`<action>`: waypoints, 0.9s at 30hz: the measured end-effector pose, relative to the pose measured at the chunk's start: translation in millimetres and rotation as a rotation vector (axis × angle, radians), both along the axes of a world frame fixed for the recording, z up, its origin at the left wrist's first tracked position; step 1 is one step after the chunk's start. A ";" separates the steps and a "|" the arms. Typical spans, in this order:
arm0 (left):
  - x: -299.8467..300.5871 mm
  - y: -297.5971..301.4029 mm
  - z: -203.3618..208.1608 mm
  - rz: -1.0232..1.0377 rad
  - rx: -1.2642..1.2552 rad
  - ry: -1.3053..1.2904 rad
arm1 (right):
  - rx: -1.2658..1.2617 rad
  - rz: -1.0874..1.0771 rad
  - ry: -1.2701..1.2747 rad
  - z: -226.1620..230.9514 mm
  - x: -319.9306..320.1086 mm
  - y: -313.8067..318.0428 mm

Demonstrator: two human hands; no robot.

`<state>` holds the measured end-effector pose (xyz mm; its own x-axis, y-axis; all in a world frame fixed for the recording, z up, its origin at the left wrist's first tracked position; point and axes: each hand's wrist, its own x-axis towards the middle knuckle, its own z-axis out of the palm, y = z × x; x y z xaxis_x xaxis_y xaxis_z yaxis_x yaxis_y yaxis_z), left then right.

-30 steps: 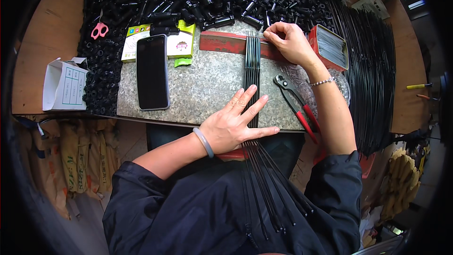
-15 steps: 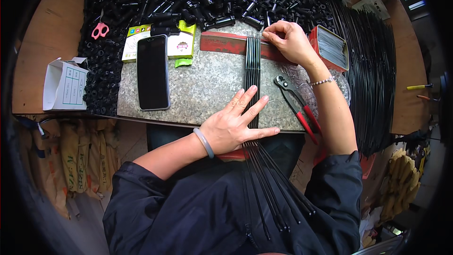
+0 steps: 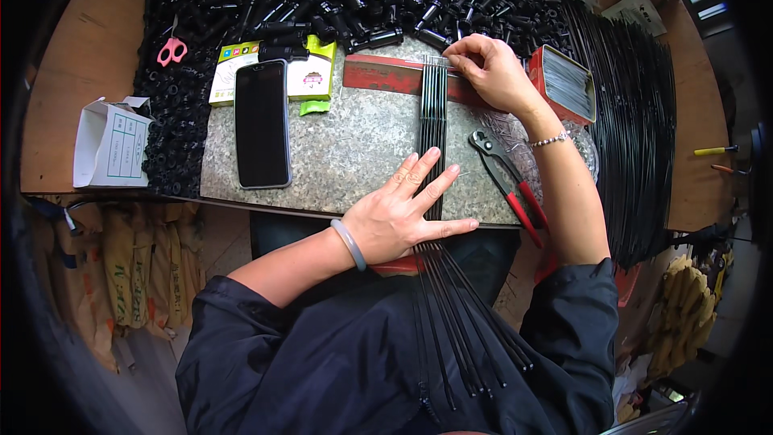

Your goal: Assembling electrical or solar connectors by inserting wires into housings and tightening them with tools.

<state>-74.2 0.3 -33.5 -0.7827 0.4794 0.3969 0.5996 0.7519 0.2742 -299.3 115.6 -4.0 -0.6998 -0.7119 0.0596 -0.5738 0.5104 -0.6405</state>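
Observation:
A row of thin black rods lies side by side across the stone-topped board, their lower ends fanning out over my lap. My left hand rests flat on the rods near the board's front edge, fingers spread. At the rods' far ends, my right hand is closed in a pinch. A thin metal wire runs crosswise over the rod ends from its fingertips; its tip in the fingers is hidden. Beneath the far ends lies a red metal bar. Red-handled pliers lie right of the rods.
A phone and a yellow-green box lie at left, beside a white carton. Pink scissors rest on black parts heaped behind. A red tin of thin wires and many black rods stand right.
The thin wire now shows crossing the far rod ends from my right fingertips. The view has shifted slightly; my left hand stays spread on the rods.

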 end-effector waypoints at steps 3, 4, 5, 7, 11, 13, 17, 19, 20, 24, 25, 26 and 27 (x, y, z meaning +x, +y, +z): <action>0.1 0.1 0.9 -0.004 -0.001 -0.003 | -0.092 0.010 -0.045 -5.4 -0.8 -0.4; 0.5 -0.2 0.6 -0.002 -0.001 -0.003 | -0.050 0.005 -0.033 -2.0 0.5 -1.2; 0.9 -0.5 0.3 0.001 -0.001 -0.004 | -0.008 0.000 -0.022 -0.3 1.4 -2.1; 0.4 -1.2 0.7 -0.015 -0.024 -0.011 | -0.013 0.013 -0.014 -0.2 -1.7 0.3; 0.0 -2.5 1.2 -0.031 -0.054 -0.020 | -0.102 0.017 -0.088 -6.4 -0.9 -3.1; 0.1 -2.0 0.3 -0.016 -0.035 -0.011 | -0.113 0.020 -0.034 -4.9 3.7 -6.7; -0.3 -1.3 1.7 -0.009 -0.023 0.003 | -0.170 0.057 0.139 -9.6 8.3 -13.5; -1.1 -0.2 2.7 -0.020 -0.023 -0.006 | -0.231 0.046 0.203 -12.4 10.3 -16.8; -2.1 0.6 3.1 -0.028 -0.020 -0.021 | -0.235 0.039 0.214 -7.1 8.1 -13.1; 2.3 -0.8 7.3 -0.021 -0.025 -0.013 | -0.355 -0.194 0.404 20.0 -11.7 31.1; 4.0 -1.6 8.8 -0.034 -0.031 -0.048 | -0.212 -0.234 0.427 27.3 -16.7 53.4; 5.6 -1.9 12.7 -0.050 -0.038 -0.080 | -0.069 -0.278 0.452 36.3 -18.5 77.9; 7.3 -1.7 14.7 -0.047 -0.048 -0.068 | 0.092 -0.284 0.460 36.8 -21.7 99.6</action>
